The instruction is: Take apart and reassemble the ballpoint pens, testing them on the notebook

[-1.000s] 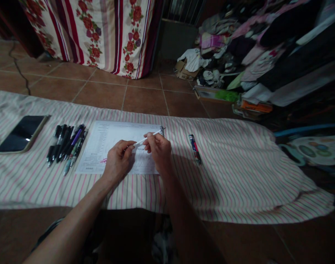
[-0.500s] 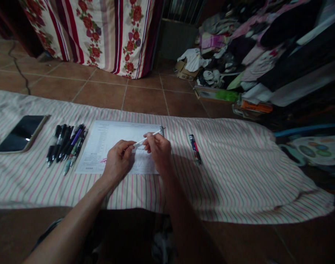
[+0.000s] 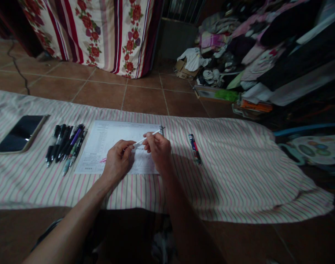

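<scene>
My left hand is closed, pinching the lower-left end of a thin white stick that looks like a pen refill. The fingers of my right hand are closed round its upper part, and a thin dark tip points up and right. Both hands are over a printed paper sheet, whose middle they partly cover. Beside the left hand a small pink item pokes out, mostly hidden. A dark coil shows at the sheet's right edge, just behind the right hand.
Several pens lie bunched left of the sheet, with a phone farther left. One dark pen with red and blue lies to the right. Everything rests on a striped cloth. Piled clothes and a floral curtain stand beyond.
</scene>
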